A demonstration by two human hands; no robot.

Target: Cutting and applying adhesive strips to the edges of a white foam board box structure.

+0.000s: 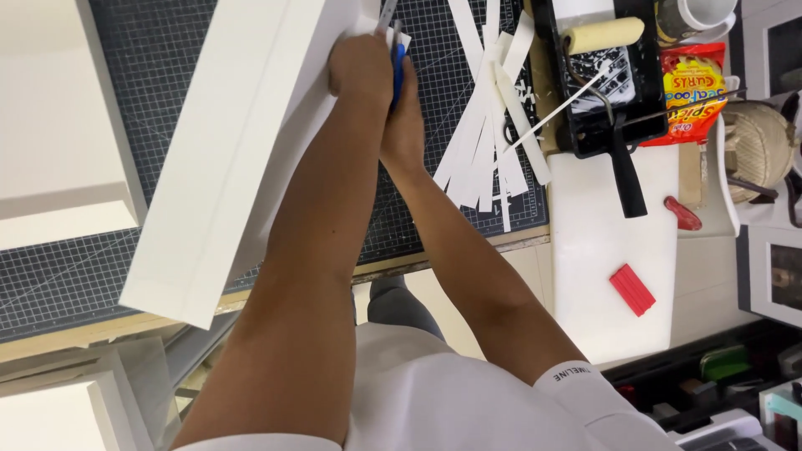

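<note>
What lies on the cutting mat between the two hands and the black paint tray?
In the head view, a loose pile of white strips lies on the cutting mat between the hands and the black paint tray.

Matt white board lies on a gridded rubbery cutting mat beside paper strips.

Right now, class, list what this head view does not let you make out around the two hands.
- Blue-handled tool: wedged between left hand and right hand; its kind and grip hidden.
- White board: far end cut off by the top edge.
- Mug: mostly cut off by the top edge.
</note>
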